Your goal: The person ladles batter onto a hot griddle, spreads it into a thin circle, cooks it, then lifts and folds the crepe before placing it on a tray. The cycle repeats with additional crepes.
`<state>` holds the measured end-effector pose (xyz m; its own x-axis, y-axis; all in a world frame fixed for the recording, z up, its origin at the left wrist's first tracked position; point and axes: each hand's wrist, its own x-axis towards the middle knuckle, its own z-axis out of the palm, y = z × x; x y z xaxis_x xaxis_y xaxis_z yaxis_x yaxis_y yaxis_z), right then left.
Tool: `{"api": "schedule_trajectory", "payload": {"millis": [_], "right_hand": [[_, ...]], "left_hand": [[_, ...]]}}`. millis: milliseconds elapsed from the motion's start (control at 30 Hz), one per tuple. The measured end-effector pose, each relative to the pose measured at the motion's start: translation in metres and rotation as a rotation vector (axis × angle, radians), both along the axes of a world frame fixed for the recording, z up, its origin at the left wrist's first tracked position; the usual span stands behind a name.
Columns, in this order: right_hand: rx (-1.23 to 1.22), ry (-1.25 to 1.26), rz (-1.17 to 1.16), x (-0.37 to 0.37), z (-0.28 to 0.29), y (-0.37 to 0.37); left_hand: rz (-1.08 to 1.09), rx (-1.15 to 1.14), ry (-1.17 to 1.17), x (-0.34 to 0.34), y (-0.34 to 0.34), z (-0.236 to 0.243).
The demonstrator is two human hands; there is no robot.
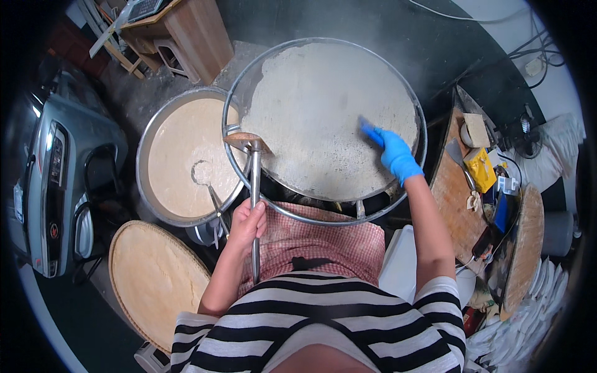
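A thin, pale layer of batter (323,112) covers most of a large round griddle (252,81), which has a metal ring (292,219) around it. Steam hangs over the far side. My bare left hand (247,222) is closed round the metal handle of a batter spreader (255,177); its wooden head rests by the griddle's left edge. In a blue glove, my right hand (398,155) grips a small blue scraper (371,132) over the right part of the batter. The scraper's far end is blurred, so I cannot tell whether it touches.
Left of the griddle stands a wide metal pot (144,177) of batter with a ladle (216,202) in it. A round woven tray (152,267) lies nearer me. At the right, a wooden board (444,193) bears a scraper, a yellow packet (480,169) and cables. A grey vehicle (74,168) stands far left.
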<state>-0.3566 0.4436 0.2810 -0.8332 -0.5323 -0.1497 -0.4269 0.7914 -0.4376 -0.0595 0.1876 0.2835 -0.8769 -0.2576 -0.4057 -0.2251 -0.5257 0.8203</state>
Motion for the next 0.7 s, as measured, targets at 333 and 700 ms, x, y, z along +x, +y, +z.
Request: {"api": "schedule_trajectory", "payload": {"millis": [333, 700], "right_hand": [[0.009, 0.126, 0.348, 0.074, -0.015, -0.018], [-0.331, -0.105, 0.346, 0.095, 0.022, 0.032]], "left_hand": [[0.001, 0.024, 0.007, -0.001, 0.004, 0.001], [0.002, -0.013, 0.005, 0.002, 0.008, 0.001]]}}
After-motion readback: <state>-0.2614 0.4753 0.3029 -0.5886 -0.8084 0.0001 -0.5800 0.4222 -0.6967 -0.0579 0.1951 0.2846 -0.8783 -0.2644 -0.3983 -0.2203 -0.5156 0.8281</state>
